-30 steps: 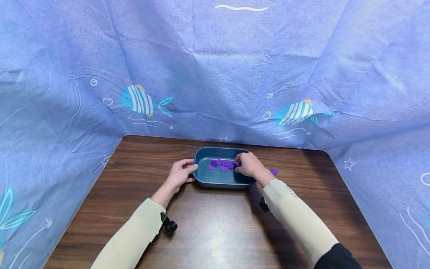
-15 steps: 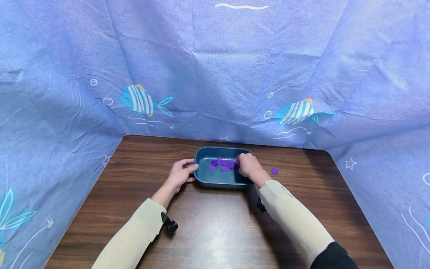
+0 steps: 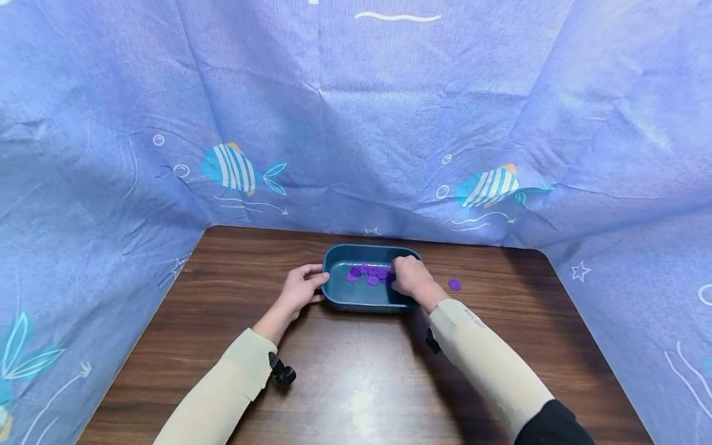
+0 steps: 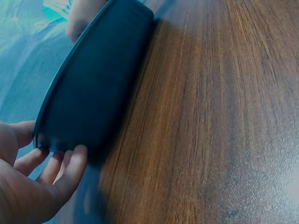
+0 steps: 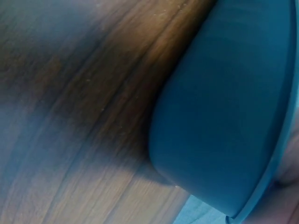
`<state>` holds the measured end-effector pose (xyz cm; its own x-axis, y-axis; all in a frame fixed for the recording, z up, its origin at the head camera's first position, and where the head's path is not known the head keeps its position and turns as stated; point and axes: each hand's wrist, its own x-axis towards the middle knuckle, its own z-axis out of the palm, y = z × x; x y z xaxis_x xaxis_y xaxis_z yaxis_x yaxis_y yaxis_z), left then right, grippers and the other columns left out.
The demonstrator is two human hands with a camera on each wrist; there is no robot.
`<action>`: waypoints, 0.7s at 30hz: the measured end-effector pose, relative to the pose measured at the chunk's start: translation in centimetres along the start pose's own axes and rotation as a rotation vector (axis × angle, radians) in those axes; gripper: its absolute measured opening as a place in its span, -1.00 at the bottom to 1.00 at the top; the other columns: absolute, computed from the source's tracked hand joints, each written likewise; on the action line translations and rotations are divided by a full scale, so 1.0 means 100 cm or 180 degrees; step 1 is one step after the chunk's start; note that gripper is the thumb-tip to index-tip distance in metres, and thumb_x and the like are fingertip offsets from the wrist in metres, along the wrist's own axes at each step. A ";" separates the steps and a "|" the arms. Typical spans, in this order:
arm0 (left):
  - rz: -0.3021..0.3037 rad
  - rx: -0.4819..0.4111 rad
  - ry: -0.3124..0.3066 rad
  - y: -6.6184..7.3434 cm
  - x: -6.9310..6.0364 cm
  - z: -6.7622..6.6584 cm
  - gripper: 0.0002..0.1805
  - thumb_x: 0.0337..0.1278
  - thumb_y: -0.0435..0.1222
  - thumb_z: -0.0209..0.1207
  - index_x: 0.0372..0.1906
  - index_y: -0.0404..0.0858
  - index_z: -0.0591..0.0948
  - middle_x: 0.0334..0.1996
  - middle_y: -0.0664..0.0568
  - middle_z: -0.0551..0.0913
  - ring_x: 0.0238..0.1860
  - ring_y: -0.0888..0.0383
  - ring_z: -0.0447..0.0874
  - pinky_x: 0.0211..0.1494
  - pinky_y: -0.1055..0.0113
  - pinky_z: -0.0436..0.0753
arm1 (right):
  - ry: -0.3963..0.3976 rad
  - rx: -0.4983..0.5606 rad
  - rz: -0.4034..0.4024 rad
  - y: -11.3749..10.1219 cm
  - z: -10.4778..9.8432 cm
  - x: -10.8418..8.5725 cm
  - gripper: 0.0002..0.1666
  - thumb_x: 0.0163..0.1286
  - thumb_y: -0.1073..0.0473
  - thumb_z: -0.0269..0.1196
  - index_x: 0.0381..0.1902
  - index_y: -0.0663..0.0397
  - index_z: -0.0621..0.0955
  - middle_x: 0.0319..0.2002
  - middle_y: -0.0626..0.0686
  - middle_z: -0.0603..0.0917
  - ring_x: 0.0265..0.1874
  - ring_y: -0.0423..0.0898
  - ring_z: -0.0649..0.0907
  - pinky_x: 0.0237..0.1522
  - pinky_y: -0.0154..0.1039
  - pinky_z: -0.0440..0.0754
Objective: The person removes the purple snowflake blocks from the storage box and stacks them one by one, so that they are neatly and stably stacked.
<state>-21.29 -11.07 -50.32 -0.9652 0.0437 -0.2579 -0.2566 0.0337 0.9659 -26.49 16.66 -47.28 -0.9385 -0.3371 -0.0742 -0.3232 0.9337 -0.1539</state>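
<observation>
A dark teal rectangular tub stands on the wooden table. Flower-shaped purple pieces lie in a loose cluster on its floor. At the tub's left end my left hand grips the wall, thumb on the rim and fingers against the outer side, as the left wrist view also shows. My right hand reaches over the right end into the tub, knuckles up, at the right edge of the cluster. Its fingertips are hidden, so whether it holds a piece cannot be seen. The right wrist view shows mostly the tub's outer wall.
One purple flower-shaped piece lies on the table to the right of the tub, beside my right wrist. The brown table ends at a blue fabric backdrop printed with fish, behind and at both sides.
My right hand has shifted slightly right inside the tub and turned, so its fingertips are now out of sight. The loose piece on the table shows more fully. My left hand keeps its grip.
</observation>
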 end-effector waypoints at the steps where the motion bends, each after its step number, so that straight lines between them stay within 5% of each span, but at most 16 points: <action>1: -0.0002 0.0002 0.0004 0.000 0.000 0.000 -0.51 0.46 -0.27 0.21 0.38 -0.35 0.51 0.17 -0.31 0.63 0.10 -0.11 0.68 -0.07 0.12 0.82 | -0.0007 0.0024 0.0021 0.000 0.000 0.000 -0.83 0.16 0.28 0.44 -0.50 0.10 0.61 -0.49 0.01 0.60 -0.44 -0.04 0.51 -0.28 -0.08 0.65; 9: 0.0012 0.0002 -0.0010 0.000 0.001 -0.001 -0.50 0.46 -0.27 0.21 0.38 -0.36 0.49 0.18 -0.34 0.61 0.09 -0.11 0.69 -0.07 0.13 0.82 | 0.0136 0.0244 0.0058 0.003 -0.009 -0.001 -0.72 0.19 0.10 0.48 -0.16 0.09 0.76 -0.16 0.10 0.77 -0.14 0.05 0.72 0.01 0.04 0.72; 21: -0.0005 0.0021 -0.0009 0.001 0.000 -0.001 -0.52 0.45 -0.27 0.22 0.36 -0.35 0.51 0.14 -0.29 0.63 0.01 -0.03 0.71 -0.06 0.12 0.82 | 0.0371 0.0963 -0.0393 0.012 -0.014 -0.011 -0.72 0.22 0.22 0.44 -0.09 0.14 0.76 -0.14 0.10 0.72 -0.16 0.03 0.65 -0.03 -0.02 0.68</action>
<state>-21.27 -11.15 -50.22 -0.9646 0.0464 -0.2595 -0.2578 0.0403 0.9654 -26.06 18.31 -46.04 -0.9078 -0.4129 0.0734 -0.4008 0.8029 -0.4412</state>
